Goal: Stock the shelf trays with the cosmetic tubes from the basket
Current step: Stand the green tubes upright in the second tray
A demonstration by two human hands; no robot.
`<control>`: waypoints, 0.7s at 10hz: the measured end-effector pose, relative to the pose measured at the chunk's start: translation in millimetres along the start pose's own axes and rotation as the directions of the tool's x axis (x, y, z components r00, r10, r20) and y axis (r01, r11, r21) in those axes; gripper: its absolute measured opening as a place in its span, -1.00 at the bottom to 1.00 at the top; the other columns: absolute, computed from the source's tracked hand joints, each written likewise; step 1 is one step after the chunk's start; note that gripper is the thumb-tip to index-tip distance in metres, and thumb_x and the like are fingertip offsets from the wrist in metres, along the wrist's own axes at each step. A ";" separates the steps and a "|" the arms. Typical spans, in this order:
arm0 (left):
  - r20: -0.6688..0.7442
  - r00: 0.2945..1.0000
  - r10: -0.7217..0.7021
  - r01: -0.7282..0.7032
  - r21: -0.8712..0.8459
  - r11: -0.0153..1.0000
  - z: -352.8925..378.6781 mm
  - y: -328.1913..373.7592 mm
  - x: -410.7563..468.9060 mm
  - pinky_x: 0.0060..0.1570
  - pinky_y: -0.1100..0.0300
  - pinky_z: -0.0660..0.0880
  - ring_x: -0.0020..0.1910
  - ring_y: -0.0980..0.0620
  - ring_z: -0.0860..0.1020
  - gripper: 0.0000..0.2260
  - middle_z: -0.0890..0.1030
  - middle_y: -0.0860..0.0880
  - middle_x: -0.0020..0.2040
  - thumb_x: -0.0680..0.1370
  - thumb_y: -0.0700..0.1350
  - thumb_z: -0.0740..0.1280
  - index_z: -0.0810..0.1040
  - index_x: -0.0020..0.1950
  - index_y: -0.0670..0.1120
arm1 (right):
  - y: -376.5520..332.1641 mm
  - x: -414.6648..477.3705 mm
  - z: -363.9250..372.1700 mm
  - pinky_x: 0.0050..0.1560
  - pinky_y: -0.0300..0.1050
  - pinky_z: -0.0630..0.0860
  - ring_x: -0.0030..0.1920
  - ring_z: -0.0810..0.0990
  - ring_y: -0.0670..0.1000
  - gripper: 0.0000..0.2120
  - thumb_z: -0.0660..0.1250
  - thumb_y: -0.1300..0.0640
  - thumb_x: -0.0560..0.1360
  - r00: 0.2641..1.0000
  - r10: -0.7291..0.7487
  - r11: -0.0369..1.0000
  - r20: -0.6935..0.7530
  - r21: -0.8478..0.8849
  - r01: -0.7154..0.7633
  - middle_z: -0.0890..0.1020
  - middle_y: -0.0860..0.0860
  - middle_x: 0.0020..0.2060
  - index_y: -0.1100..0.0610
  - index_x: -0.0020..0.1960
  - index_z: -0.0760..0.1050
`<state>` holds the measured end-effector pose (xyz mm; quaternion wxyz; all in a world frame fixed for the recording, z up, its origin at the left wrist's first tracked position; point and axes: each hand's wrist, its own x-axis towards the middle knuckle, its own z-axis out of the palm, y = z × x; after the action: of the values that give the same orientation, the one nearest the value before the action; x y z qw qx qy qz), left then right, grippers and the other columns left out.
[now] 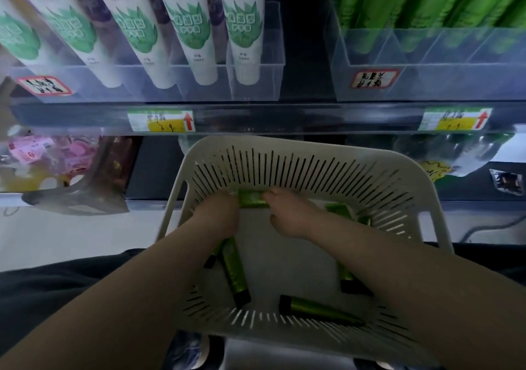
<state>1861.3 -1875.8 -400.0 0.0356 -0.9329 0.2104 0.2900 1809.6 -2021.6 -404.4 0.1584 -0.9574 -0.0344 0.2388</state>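
Pickup step: left hand (217, 216) & right hand (287, 216) both gripping one green tube (252, 198) in basket (427, 187); next, lift to green-tube tray (370, 85)

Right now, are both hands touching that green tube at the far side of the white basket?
Touching. The head view shows the left hand and right hand gripping opposite ends of the green tube.

Retail shop, cosmetics aisle. Clear shelf trays (256, 85) hold rows of white tubes (185, 28) and green tubes (370, 13). Price tags (160, 122) with red arrows sit on the shelf edge (284, 119); handwritten labels (374, 79) mark trays.
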 end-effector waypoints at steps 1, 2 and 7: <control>0.017 1.000 -0.012 0.012 -0.006 1.000 12.4 -2.3 12.8 0.24 0.10 0.38 0.23 -0.10 0.46 -0.72 0.45 -0.17 0.28 0.61 -0.19 0.12 0.39 0.30 -0.20 | -3.0 24.6 7.6 0.07 -0.11 0.43 0.17 0.44 0.13 -0.60 0.21 0.27 0.50 0.999 -0.035 0.999 0.016 -0.039 0.035 0.42 0.14 0.21 0.19 0.33 0.35; 0.021 1.000 -0.008 0.009 -0.036 0.999 27.7 -8.7 30.1 0.31 0.05 0.38 0.26 -0.08 0.45 -0.69 0.45 -0.16 0.31 0.62 -0.15 0.11 0.38 0.34 -0.18 | -5.8 43.1 16.7 0.12 -0.08 0.44 0.19 0.44 0.16 -0.63 0.20 0.27 0.52 0.999 -0.046 0.995 0.024 -0.086 0.047 0.43 0.17 0.22 0.19 0.31 0.37; -0.004 1.000 -0.020 0.020 0.017 1.000 41.5 -12.5 57.2 0.16 0.00 0.37 0.24 -0.20 0.43 -0.70 0.44 -0.21 0.28 0.63 -0.19 0.03 0.37 0.31 -0.25 | -13.3 69.5 45.1 0.28 0.01 0.32 0.29 0.35 0.19 -0.62 0.19 0.37 0.50 0.999 0.002 0.966 -0.047 -0.257 -0.014 0.42 0.24 0.28 0.29 0.32 0.34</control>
<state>1887.2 -1877.9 -466.9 0.0463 -0.9352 0.2035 0.2861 1850.1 -1986.3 -468.9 0.0328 -0.9753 -0.0573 0.2106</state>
